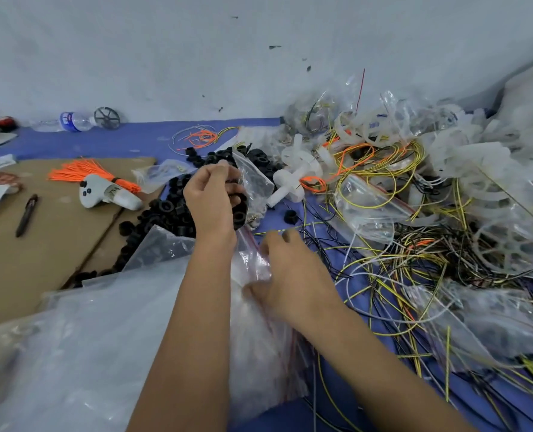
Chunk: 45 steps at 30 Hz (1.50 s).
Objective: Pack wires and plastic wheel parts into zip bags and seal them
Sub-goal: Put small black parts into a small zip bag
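Note:
My left hand [210,201] is raised over a pile of black plastic rings [168,210] and pinches the top edge of a small clear zip bag [254,179] that holds small parts. Lower down, my right hand [290,275] is blurred and grips the top of a stack of empty red-striped zip bags [259,344]. White plastic wheel parts [296,169] lie just right of the held bag. A tangle of yellow, black and orange wires [393,263] covers the blue surface to the right.
A heap of filled clear bags and white wheels [477,188] fills the right side. Cardboard [34,251] on the left carries a pen [26,215], a white controller [103,193] and orange ties [84,171]. A large clear plastic sheet [87,353] lies near me. A water bottle [73,121] rests by the wall.

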### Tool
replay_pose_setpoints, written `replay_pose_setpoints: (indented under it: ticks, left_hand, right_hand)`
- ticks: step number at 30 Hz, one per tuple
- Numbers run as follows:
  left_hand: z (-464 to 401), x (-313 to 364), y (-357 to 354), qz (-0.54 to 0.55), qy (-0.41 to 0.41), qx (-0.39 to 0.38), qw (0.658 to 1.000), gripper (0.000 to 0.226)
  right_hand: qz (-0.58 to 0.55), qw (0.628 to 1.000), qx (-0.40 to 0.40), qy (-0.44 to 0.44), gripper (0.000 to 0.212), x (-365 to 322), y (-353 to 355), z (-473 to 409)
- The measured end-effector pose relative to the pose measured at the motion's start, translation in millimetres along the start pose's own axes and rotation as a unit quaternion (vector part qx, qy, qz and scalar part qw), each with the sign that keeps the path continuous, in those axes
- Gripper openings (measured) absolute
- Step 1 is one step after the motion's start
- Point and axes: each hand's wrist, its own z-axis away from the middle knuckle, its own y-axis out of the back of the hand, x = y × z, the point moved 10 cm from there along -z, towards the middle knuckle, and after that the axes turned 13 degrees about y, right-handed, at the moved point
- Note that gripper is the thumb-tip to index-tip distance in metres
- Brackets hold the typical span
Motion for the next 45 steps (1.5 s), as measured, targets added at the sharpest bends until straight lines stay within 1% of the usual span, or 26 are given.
replay_pose_setpoints:
  ticks: [2, 3, 5, 7, 9, 12, 14, 15, 16, 18, 20, 22, 24, 26, 29, 30, 32, 34, 35, 37, 38, 39, 41, 42, 43, 45]
  left_hand:
    - [-1, 2, 3, 0.017, -0.006, 0.004, 1.0, 0.031]
    - [-2, 3, 4, 0.025, -0.007, 0.004, 1.0, 0.031]
    - [-3, 4, 6, 0.034, -0.008, 0.003, 0.999, 0.03]
    - [-3, 4, 8, 0.046, -0.008, 0.0, 0.999, 0.03]
    - [-4, 5, 11, 0.062, -0.005, -0.003, 0.998, 0.03]
    - [-7, 7, 17, 0.078, 0.003, -0.007, 0.997, 0.032]
    - [-8, 8, 21, 0.088, 0.01, -0.004, 0.996, 0.033]
    - [-9, 8, 22, 0.092, 0.013, -0.002, 0.996, 0.033]
    - [-9, 9, 24, 0.095, 0.015, 0.0, 0.995, 0.034]
    - [-9, 10, 26, 0.096, 0.014, 0.0, 0.995, 0.034]
    - [-9, 10, 25, 0.093, 0.015, -0.005, 0.996, 0.034]
    - [-8, 11, 23, 0.091, 0.018, -0.017, 0.996, 0.033]
    - [-7, 14, 18, 0.088, 0.015, -0.032, 0.995, 0.033]
    - [-5, 19, 12, 0.076, 0.002, -0.047, 0.996, 0.032]
    - [3, 25, -2, 0.044, -0.025, -0.075, 0.996, 0.032]
    - [5, 25, -7, 0.036, -0.029, -0.089, 0.995, 0.034]
    - [11, 19, -20, 0.034, -0.009, -0.143, 0.989, 0.037]
    - [19, 8, -41, 0.038, 0.04, -0.235, 0.97, 0.036]
    - [25, 0, -52, 0.029, 0.066, -0.284, 0.956, 0.035]
    - [37, -19, -73, -0.036, 0.104, -0.35, 0.93, 0.036]
    - [42, -31, -80, -0.094, 0.112, -0.36, 0.921, 0.038]
    - [45, -44, -85, -0.169, 0.107, -0.355, 0.913, 0.04]
    - [48, -65, -91, -0.33, 0.061, -0.316, 0.887, 0.046]
    - [48, -72, -92, -0.393, 0.034, -0.289, 0.872, 0.05]
    - [47, -77, -91, -0.437, 0.01, -0.258, 0.861, 0.053]
    - [44, -82, -85, -0.481, -0.019, -0.205, 0.852, 0.053]
  right_hand:
    - [0.031, 0.997, 0.064, 0.031, 0.048, -11, 17, 4]
    - [0.024, 0.996, 0.075, 0.049, 0.045, -19, 20, 6]
    - [0.003, 0.995, 0.063, 0.073, 0.044, -31, 17, 9]
    - [0.037, 0.993, 0.059, 0.099, 0.046, -42, 15, 12]
    - [0.046, 0.992, 0.032, 0.112, 0.044, -47, 7, 14]
    - [0.033, 0.99, -0.077, 0.114, 0.046, -46, -18, 15]
    - [-0.022, 0.984, -0.125, 0.125, 0.042, -47, -29, 16]
    - [-0.054, 0.979, -0.139, 0.135, 0.04, -49, -32, 16]
    - [-0.078, 0.975, -0.149, 0.148, 0.044, -50, -34, 16]
    - [-0.105, 0.967, -0.159, 0.169, 0.047, -52, -34, 16]
    - [-0.114, 0.967, -0.136, 0.185, 0.037, -53, -30, 15]
    - [-0.134, 0.973, -0.09, 0.165, 0.03, -43, -23, 12]
    - [-0.136, 0.984, -0.03, 0.109, 0.023, -22, -9, 7]
    - [-0.143, 0.988, 0.04, 0.046, 0.028, 6, 12, 4]
    - [-0.205, 0.971, 0.119, -0.033, 0.033, 47, 39, 6]
    - [-0.23, 0.964, 0.125, -0.047, 0.035, 58, 43, 8]
    - [-0.282, 0.953, 0.093, -0.06, 0.039, 73, 40, 13]
    - [-0.303, 0.95, 0.052, -0.06, 0.037, 81, 34, 20]
    - [-0.292, 0.953, 0.05, -0.055, 0.031, 84, 34, 23]
    - [-0.276, 0.956, 0.088, -0.053, 0.015, 91, 38, 27]
    - [-0.275, 0.953, 0.113, -0.057, 0.011, 94, 41, 28]
    - [-0.262, 0.953, 0.138, -0.062, 0.012, 96, 43, 29]
    - [-0.194, 0.964, 0.17, -0.058, 0.018, 96, 48, 30]
    - [-0.163, 0.969, 0.176, -0.051, 0.02, 94, 49, 30]
    - [-0.144, 0.973, 0.176, -0.045, 0.021, 92, 49, 30]
    - [-0.142, 0.975, 0.169, -0.033, 0.021, 89, 44, 30]
